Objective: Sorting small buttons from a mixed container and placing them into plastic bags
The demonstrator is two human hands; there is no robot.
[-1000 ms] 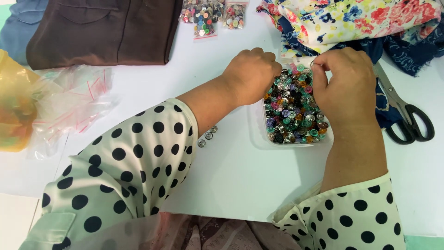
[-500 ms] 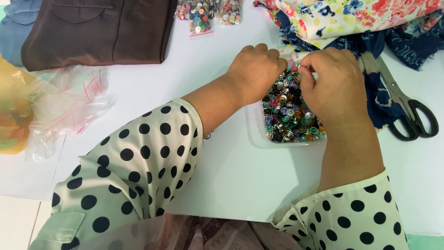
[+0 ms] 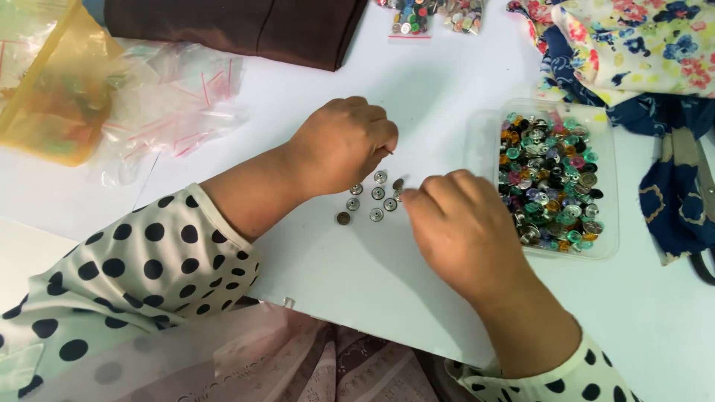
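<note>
Both hands, the left hand (image 3: 344, 145) loosely curled and the right hand (image 3: 456, 223) pinched over silver buttons (image 3: 371, 199) on the white table (image 3: 417, 89), could scatter them; whether either grips one is unclear.

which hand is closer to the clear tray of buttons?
Right. The right hand sits just beside the tray, at its left edge; the left hand is farther left, beyond the loose silver buttons.

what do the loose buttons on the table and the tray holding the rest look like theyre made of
Loose buttons: likely metal; they look silvery and glinting. Tray: clear, glossy plastic, since the white table shows through its rim.
</note>
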